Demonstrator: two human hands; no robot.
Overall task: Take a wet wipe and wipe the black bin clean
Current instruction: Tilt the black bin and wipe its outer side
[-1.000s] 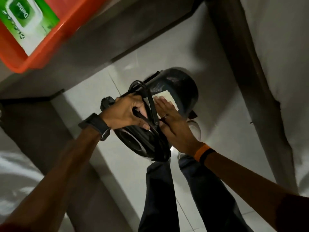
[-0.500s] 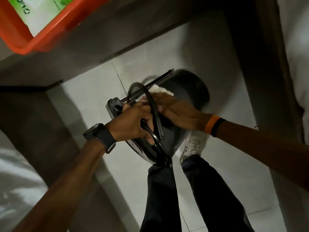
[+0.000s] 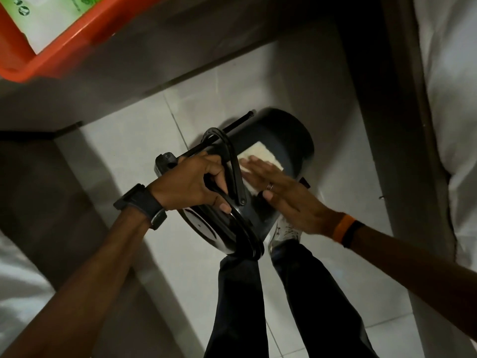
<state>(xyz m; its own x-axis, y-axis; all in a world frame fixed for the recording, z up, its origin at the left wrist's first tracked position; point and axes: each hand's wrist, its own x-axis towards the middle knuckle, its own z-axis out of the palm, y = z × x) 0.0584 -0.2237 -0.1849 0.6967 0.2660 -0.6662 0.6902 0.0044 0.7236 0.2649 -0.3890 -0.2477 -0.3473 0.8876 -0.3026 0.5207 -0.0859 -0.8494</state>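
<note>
The black bin [image 3: 289,136] is a round pedal bin, tipped on its side above the tiled floor, its lid end toward me. My left hand [image 3: 192,183] is closed around the bin's rim and wire handle [image 3: 233,166] and holds it up. My right hand [image 3: 286,195] lies flat on the bin's side, fingers spread, pressing a white wet wipe [image 3: 260,155] against the black wall. Part of the wipe shows beyond my fingertips; the rest is under the palm.
An orange tray [image 3: 59,49] with a green-and-white wipes pack [image 3: 44,19] sits on a grey ledge at the top left. White cloth [image 3: 454,125] hangs on the right. My legs and a white shoe [image 3: 285,235] are right under the bin.
My right hand has slid back across the bin's side with the wipe, from reaching over the top to lying flat again. The bin has turned slightly in my left hand.
</note>
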